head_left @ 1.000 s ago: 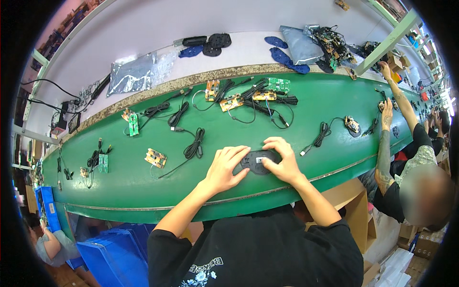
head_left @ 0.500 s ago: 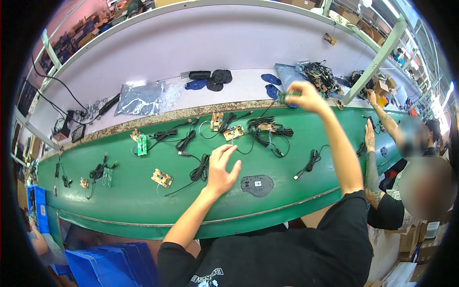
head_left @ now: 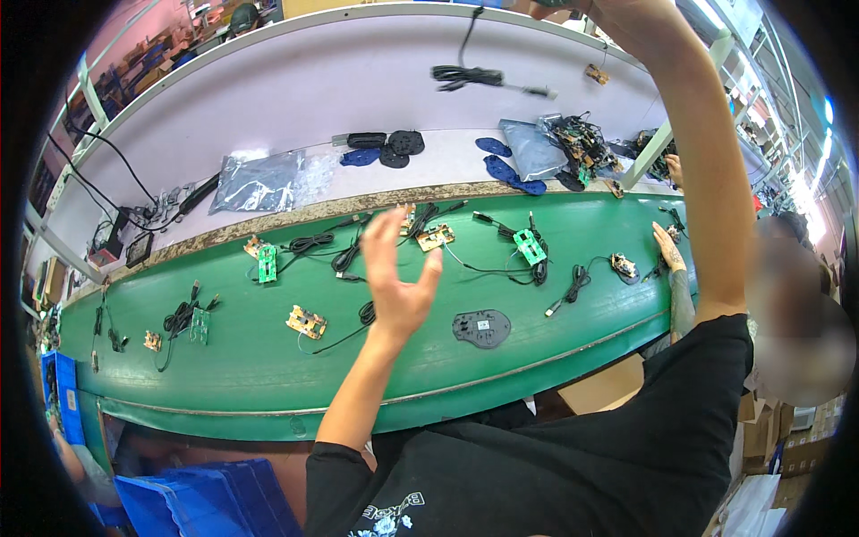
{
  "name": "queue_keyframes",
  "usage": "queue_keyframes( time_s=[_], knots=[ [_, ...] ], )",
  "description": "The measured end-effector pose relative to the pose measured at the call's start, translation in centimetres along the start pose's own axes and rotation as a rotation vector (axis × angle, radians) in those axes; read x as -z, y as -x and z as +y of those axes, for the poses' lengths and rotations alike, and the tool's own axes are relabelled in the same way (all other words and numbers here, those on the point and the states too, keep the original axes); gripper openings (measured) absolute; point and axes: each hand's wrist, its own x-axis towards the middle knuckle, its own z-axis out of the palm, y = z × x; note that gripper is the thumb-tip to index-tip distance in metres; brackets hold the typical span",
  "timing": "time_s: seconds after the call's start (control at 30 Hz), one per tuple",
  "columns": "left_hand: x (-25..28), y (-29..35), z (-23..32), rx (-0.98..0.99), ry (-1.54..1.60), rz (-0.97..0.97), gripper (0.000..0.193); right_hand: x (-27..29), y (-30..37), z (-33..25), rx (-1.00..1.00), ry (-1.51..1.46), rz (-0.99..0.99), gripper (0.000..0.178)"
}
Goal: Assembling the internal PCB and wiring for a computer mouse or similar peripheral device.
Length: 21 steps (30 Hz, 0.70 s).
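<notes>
My right hand [head_left: 617,12] is raised high at the top edge and partly cut off. Its fingers are closed on a green circuit board, nearly all out of the picture. A bundled black cable [head_left: 467,77] hangs in the air to the left of that hand. My left hand [head_left: 400,286] hovers over the green work surface [head_left: 420,380], fingers apart, with nothing in it. To its right lies a black mouse base [head_left: 481,328] with a white label. Beyond it are a tan circuit board [head_left: 436,237] and a green board [head_left: 530,246] with black cables.
More boards and cables lie to the left, including a tan board [head_left: 306,322]. Mouse shells [head_left: 405,143], plastic bags [head_left: 259,183] and a cable pile [head_left: 582,143] occupy the back ledge. A co-worker's hand [head_left: 667,249] rests at right, near a mouse base with parts [head_left: 624,267].
My right hand has risen from the back ledge to the top edge, lifting the bundled cable off the work surface. My left hand has moved up and slightly left. A mouse base with parts now shows at right.
</notes>
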Motion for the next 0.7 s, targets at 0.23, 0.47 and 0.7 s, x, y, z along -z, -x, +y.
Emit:
queue_keyframes(
  time_s=[0.23, 0.47, 0.7],
  knots=[
    [4.9, -5.2, 4.3, -0.188, 0.044, -0.037, 0.046, -6.8, 8.5, 0.7, 0.180, 0.232, -0.631, 0.017],
    [4.1, 8.1, 2.1, 0.806, 0.614, -1.026, 0.013, -14.4, 33.5, 14.0, -0.195, 0.282, -0.398, 0.018],
    [2.7, 9.0, 3.0, 0.918, 0.660, -1.378, 0.024, -16.7, 38.9, 12.2, -0.281, 0.237, -0.307, 0.034]
  ],
)
